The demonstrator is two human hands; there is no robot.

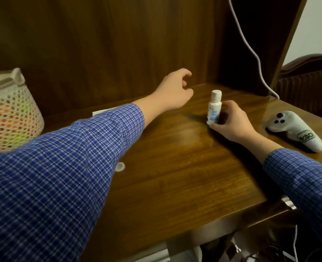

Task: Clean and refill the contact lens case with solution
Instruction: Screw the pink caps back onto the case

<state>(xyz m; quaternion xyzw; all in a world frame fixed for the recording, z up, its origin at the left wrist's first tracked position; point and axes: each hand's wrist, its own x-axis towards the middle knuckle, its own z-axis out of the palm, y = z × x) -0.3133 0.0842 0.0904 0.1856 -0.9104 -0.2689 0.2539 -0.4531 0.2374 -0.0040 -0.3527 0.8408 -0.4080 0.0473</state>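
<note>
- A small white solution bottle [214, 107] with a blue label stands upright, cap on, toward the back of the wooden bench [184, 167]
- The right hand [232, 125] grips the bottle low on its body, fingers [230, 108] wrapped round the far side and the thumb at its base, so the hand is clamped on it
- The left hand [175, 89] reaches out above the back of the bench, left of the bottle and apart from it; its fingers [184, 76] are loosely curled with a gap to the thumb, gripping nothing
- Both arms wear blue checked sleeves [62, 176]
- A small pale round piece [120, 166], possibly a lens case cap, lies on the bench at the edge of the left sleeve; too blurred to be sure
- A white handheld controller [292, 129] lies on the bench to the right of the right hand, near it but not touching
- A white mesh basket [11, 114] with orange and yellow contents sits at the far left
- A pale cable [251, 50] hangs down the wooden back panel [99, 44] to the bench's rear right corner
</note>
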